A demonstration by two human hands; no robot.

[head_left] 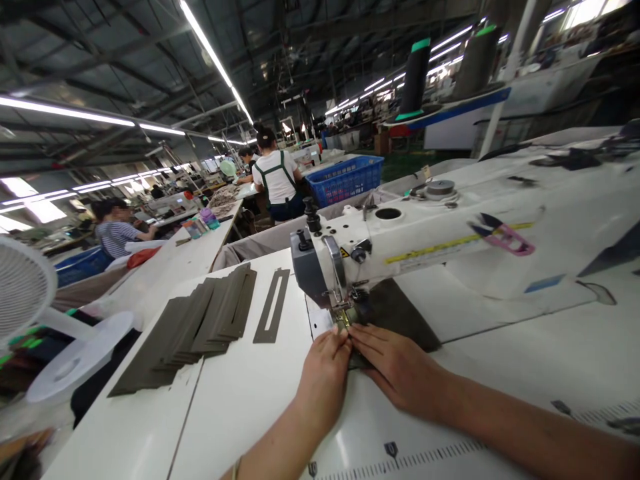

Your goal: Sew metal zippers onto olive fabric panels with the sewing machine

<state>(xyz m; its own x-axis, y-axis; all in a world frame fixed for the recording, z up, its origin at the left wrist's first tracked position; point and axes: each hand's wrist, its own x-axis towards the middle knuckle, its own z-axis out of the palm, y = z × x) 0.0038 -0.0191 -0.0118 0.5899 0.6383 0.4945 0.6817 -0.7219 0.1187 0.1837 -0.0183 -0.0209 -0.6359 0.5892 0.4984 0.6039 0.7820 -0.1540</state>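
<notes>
In the head view, a dark olive fabric piece [403, 313] lies under the needle of a white sewing machine [425, 230]. My left hand [325, 373] is closed, its fingertips pinching the fabric's edge just in front of the presser foot [344, 315]. Beside it, my right hand [400, 363] has its fingers together, holding the same fabric against the machine bed. The fingertips of both hands nearly meet. Part of the fabric is hidden beneath the right hand and the machine head.
Left of the machine lie a fanned stack of dark fabric pieces [200, 320] and one slotted piece [273, 307]. Pink-handled snips [510, 240] rest on the machine arm. A white fan [25, 293] stands at left. Beyond are a blue crate [345, 180] and co-workers.
</notes>
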